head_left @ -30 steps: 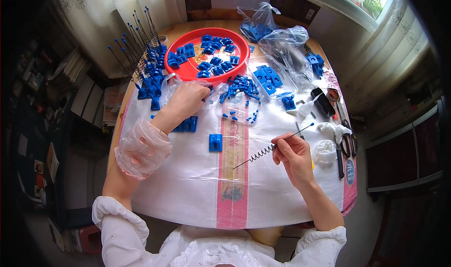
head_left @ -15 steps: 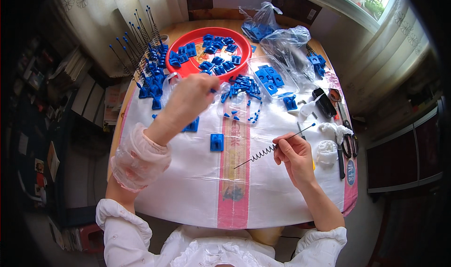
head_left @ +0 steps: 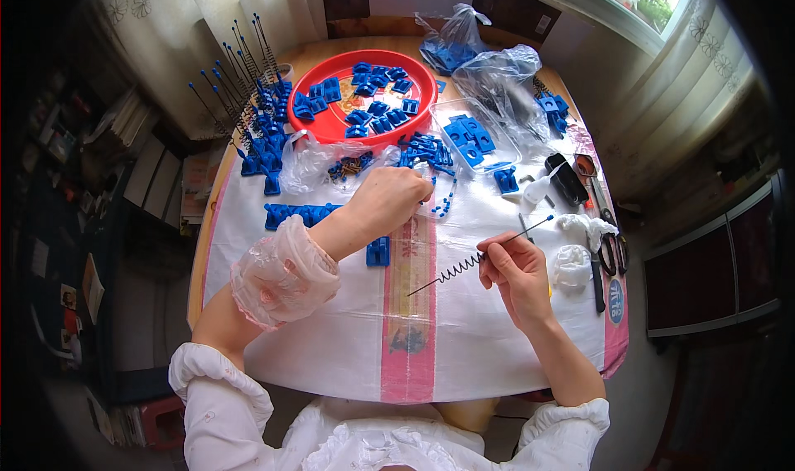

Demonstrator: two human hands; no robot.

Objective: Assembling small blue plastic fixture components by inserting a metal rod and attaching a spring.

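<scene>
In my right hand [head_left: 515, 276] I pinch a thin dark wire with a coiled spring middle [head_left: 460, 267]; a small blue tip shows at its upper right end. The wire slants down to the left above the table sheet. My left hand [head_left: 389, 199] is closed at the near side of a clear tray [head_left: 437, 214] that holds small blue pieces. Its fingertips point into the tray, and whatever they hold is hidden. Just below that wrist lies a blue square base [head_left: 378, 251]. Behind it is a row of similar blue bases [head_left: 302, 215], partly covered by my forearm.
A red round tray [head_left: 426, 80] with blue parts stands at the back. Upright spring wires on blue bases [head_left: 263, 140] crowd the left. A clear box [head_left: 512, 158] holds flat blue plates. Scissors [head_left: 611, 254], a black case [head_left: 567, 181] and crumpled white tissue [head_left: 571, 266] lie right.
My left hand has moved right and nearer to me, from beside the red tray to the clear tray of small blue pieces. My right hand keeps the spring wire nearly in place.
</scene>
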